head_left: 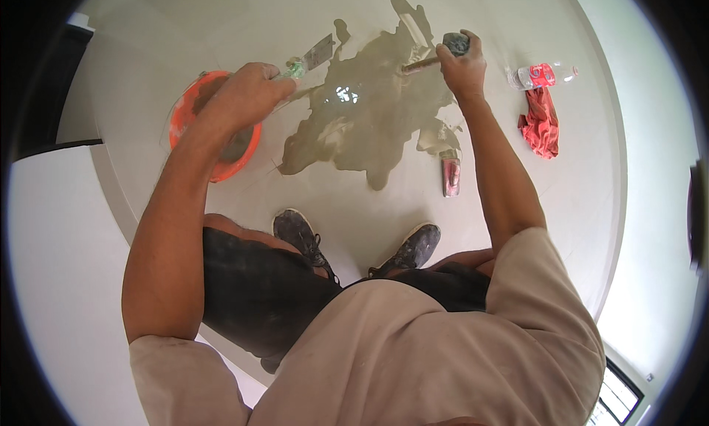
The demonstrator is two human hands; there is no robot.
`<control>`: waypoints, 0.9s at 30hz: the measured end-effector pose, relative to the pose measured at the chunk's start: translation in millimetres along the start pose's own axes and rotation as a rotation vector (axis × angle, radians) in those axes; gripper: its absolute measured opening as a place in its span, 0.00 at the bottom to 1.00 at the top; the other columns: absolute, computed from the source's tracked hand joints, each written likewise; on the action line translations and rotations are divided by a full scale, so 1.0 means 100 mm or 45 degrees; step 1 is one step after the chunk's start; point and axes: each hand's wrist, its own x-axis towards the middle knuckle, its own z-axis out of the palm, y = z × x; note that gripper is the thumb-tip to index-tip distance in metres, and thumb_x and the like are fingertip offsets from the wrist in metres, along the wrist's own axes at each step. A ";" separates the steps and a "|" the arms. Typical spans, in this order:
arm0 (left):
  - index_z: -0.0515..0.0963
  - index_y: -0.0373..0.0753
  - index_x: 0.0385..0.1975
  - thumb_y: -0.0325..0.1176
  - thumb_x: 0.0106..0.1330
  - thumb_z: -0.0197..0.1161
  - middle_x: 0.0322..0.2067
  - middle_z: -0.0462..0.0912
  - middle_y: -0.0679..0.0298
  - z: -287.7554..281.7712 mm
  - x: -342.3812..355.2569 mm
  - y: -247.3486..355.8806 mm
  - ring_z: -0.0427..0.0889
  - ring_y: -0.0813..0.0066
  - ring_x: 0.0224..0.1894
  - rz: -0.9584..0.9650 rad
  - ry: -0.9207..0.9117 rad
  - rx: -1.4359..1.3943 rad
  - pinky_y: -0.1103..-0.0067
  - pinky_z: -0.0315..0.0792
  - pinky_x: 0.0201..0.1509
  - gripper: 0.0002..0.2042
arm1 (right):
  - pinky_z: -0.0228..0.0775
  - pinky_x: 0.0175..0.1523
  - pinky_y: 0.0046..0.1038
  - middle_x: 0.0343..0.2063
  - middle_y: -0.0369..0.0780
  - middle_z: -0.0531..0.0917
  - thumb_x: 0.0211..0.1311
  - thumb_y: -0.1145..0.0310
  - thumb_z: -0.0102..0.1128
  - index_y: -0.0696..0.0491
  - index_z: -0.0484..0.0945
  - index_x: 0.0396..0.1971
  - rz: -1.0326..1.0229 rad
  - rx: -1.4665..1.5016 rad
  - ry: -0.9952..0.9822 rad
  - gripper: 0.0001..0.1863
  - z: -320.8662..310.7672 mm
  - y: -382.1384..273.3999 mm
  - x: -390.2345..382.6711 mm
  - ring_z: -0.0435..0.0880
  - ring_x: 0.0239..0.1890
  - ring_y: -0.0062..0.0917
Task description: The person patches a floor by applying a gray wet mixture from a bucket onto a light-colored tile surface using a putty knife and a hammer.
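One pale, smooth floor (177, 49) in a bright room, with a big grey wet puddle (362, 123) across the middle, shiny in one spot. White wall (661, 94) on the right; bit of a window (619, 396) low down that side. Orange bucket (179, 119) left of the puddle, grey mush inside. Left hand (258, 90) partly over the bucket, fingers wrapped round the green end of a scraper (319, 52). Flat blade near the puddle's top left, pointing away and to the right, long side on a slant. Right hand (465, 68) by the puddle's top right, fingers curled round the dark, mucky part of a trowel (421, 65). Long thin edge pointing left and a bit back toward the body. Hard to tell if touching the floor. Pink-and-silver tool (451, 176) at the puddle's lower right, long side toward the body. Clear bottle (543, 75) and crumpled red cloth (543, 127) farther right, touching or nearly.
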 end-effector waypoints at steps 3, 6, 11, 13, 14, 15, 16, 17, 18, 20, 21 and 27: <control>0.78 0.36 0.32 0.48 0.62 0.60 0.26 0.72 0.68 0.06 0.04 -0.08 0.71 0.73 0.34 0.052 0.071 -0.030 0.74 0.65 0.44 0.18 | 0.78 0.54 0.40 0.44 0.55 0.86 0.52 0.58 0.67 0.60 0.71 0.60 -0.001 0.097 -0.027 0.36 -0.06 0.00 0.03 0.86 0.47 0.48; 0.80 0.29 0.37 0.43 0.63 0.59 0.33 0.80 0.56 0.02 0.04 -0.02 0.79 0.65 0.41 0.019 0.001 0.014 0.68 0.70 0.50 0.19 | 0.78 0.54 0.38 0.44 0.54 0.86 0.52 0.58 0.68 0.61 0.70 0.60 -0.018 0.045 -0.065 0.36 -0.02 0.02 0.00 0.87 0.47 0.45; 0.80 0.30 0.36 0.44 0.63 0.58 0.31 0.80 0.57 0.00 0.00 -0.01 0.78 0.66 0.39 0.020 0.010 0.008 0.69 0.70 0.47 0.18 | 0.78 0.53 0.36 0.43 0.53 0.86 0.51 0.60 0.69 0.62 0.70 0.60 0.087 0.233 0.011 0.37 -0.10 -0.18 -0.09 0.87 0.46 0.40; 0.80 0.30 0.36 0.44 0.63 0.58 0.31 0.80 0.57 0.03 0.01 0.04 0.79 0.66 0.39 0.045 -0.029 0.020 0.69 0.70 0.47 0.19 | 0.79 0.51 0.35 0.42 0.53 0.86 0.51 0.60 0.69 0.62 0.70 0.60 0.020 0.112 0.002 0.37 -0.08 0.00 -0.06 0.87 0.44 0.39; 0.80 0.30 0.35 0.44 0.64 0.58 0.30 0.80 0.58 0.05 0.01 0.06 0.78 0.67 0.38 0.062 -0.004 0.008 0.69 0.70 0.46 0.18 | 0.79 0.50 0.35 0.42 0.52 0.86 0.50 0.61 0.69 0.62 0.70 0.60 -0.059 0.001 -0.017 0.37 -0.07 0.10 -0.02 0.88 0.42 0.38; 0.79 0.30 0.34 0.44 0.64 0.58 0.29 0.79 0.59 0.04 -0.02 0.01 0.77 0.68 0.36 0.046 0.036 -0.005 0.69 0.70 0.45 0.18 | 0.79 0.50 0.35 0.42 0.52 0.86 0.50 0.61 0.69 0.62 0.70 0.60 -0.062 0.013 -0.033 0.37 -0.04 0.03 -0.05 0.88 0.42 0.38; 0.79 0.30 0.34 0.44 0.64 0.58 0.29 0.79 0.59 0.03 -0.02 -0.02 0.77 0.68 0.36 0.034 0.042 -0.008 0.69 0.70 0.45 0.18 | 0.79 0.50 0.36 0.42 0.52 0.86 0.51 0.60 0.69 0.61 0.70 0.60 -0.037 0.134 0.024 0.37 -0.09 -0.06 -0.07 0.88 0.42 0.39; 0.79 0.34 0.33 0.45 0.62 0.59 0.26 0.74 0.64 0.01 0.00 -0.05 0.73 0.73 0.33 0.030 0.024 -0.001 0.73 0.67 0.41 0.17 | 0.80 0.50 0.36 0.41 0.52 0.87 0.51 0.60 0.69 0.61 0.70 0.60 -0.010 0.255 0.079 0.37 -0.10 -0.14 -0.09 0.88 0.42 0.40; 0.79 0.37 0.33 0.46 0.61 0.61 0.24 0.69 0.70 0.02 0.01 -0.03 0.68 0.79 0.30 0.041 -0.009 0.012 0.77 0.64 0.38 0.16 | 0.79 0.52 0.36 0.41 0.52 0.87 0.51 0.60 0.69 0.62 0.71 0.60 0.032 0.266 0.052 0.37 -0.12 -0.09 -0.08 0.88 0.43 0.40; 0.80 0.37 0.33 0.46 0.61 0.60 0.23 0.69 0.71 0.08 0.03 -0.07 0.68 0.79 0.29 0.059 0.027 0.023 0.77 0.63 0.37 0.16 | 0.79 0.52 0.37 0.41 0.52 0.87 0.51 0.60 0.69 0.62 0.71 0.60 -0.005 0.140 0.026 0.37 -0.03 0.07 -0.07 0.88 0.44 0.41; 0.80 0.37 0.33 0.45 0.60 0.60 0.23 0.68 0.71 0.09 0.01 -0.04 0.67 0.79 0.29 0.062 0.092 0.025 0.77 0.63 0.36 0.15 | 0.79 0.52 0.37 0.41 0.52 0.87 0.51 0.60 0.69 0.62 0.71 0.60 -0.027 0.146 0.014 0.37 -0.01 0.05 -0.05 0.88 0.44 0.42; 0.80 0.38 0.33 0.46 0.61 0.60 0.23 0.67 0.72 0.05 -0.02 -0.03 0.66 0.79 0.28 0.065 0.059 0.018 0.78 0.61 0.36 0.16 | 0.78 0.54 0.38 0.43 0.54 0.86 0.50 0.57 0.69 0.61 0.72 0.59 -0.029 -0.053 0.013 0.37 0.05 -0.03 -0.09 0.87 0.47 0.44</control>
